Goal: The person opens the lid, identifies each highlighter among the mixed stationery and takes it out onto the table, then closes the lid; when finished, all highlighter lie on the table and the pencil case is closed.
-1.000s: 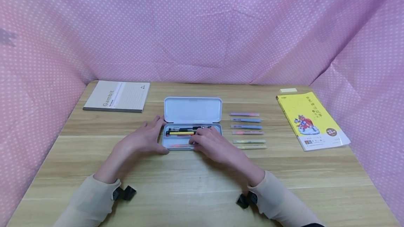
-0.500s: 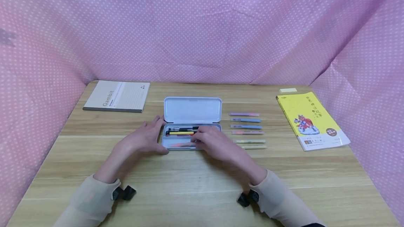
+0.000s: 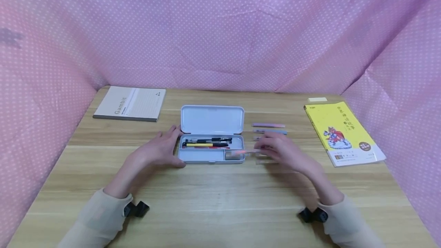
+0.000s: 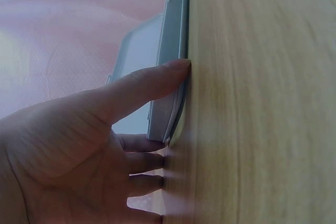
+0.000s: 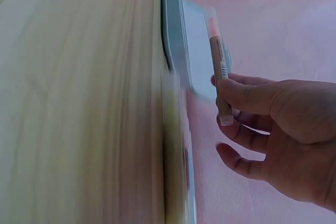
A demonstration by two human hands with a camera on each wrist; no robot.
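My left hand (image 3: 156, 150) holds the left end of an open white pencil case (image 3: 211, 119), thumb at the front corner and index finger near the hinge. Black pens and a yellow-and-black pen (image 3: 204, 145) lie in its back compartment. My right hand (image 3: 287, 152), blurred, is right of the case and above the row of pens. Between thumb and fingers it pinches a highlighter (image 5: 219, 66) with a pink tip under a clear cap and a beige barrel. A small brownish block (image 3: 232, 155) sits in the case's front right compartment.
Right of the case lie a purple pen (image 3: 268, 125), a blue pen (image 3: 272, 131) and others partly covered by my right hand. A grey notebook (image 3: 129, 103) is at the back left. A yellow book (image 3: 341, 131) and a pale small block (image 3: 317, 99) are at the right.
My right hand has lifted the pink highlighter out of the case's front compartment and moved it right, over the pens. My left hand stays at the case.
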